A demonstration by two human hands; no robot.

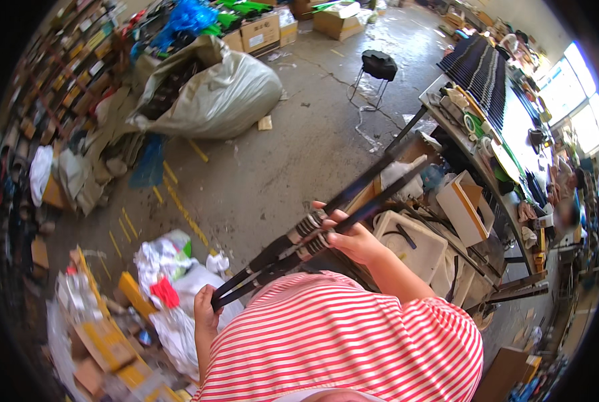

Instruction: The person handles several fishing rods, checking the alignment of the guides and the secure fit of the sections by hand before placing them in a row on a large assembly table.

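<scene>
Two black fishing rods (pixel 282 253) with silver reel seats lie side by side across the front of my body, slanting up to the right. My left hand (pixel 207 309) is closed round their butt ends at the lower left. Farther up, my right hand (pixel 354 240) grips both rods near the reel seats, its thumb and fingers wrapped on them. The upper ends of the rods reach toward the workbench and are smeared by motion.
At right stands a workbench (pixel 437 87) with rows of dark rods (pixel 477 74). Below it are a white bin (pixel 413 251) and an open carton (pixel 465 208). A big pale sack (pixel 219 90) and a black stool (pixel 378 65) stand ahead. Bags and cartons (pixel 105 342) lie at left.
</scene>
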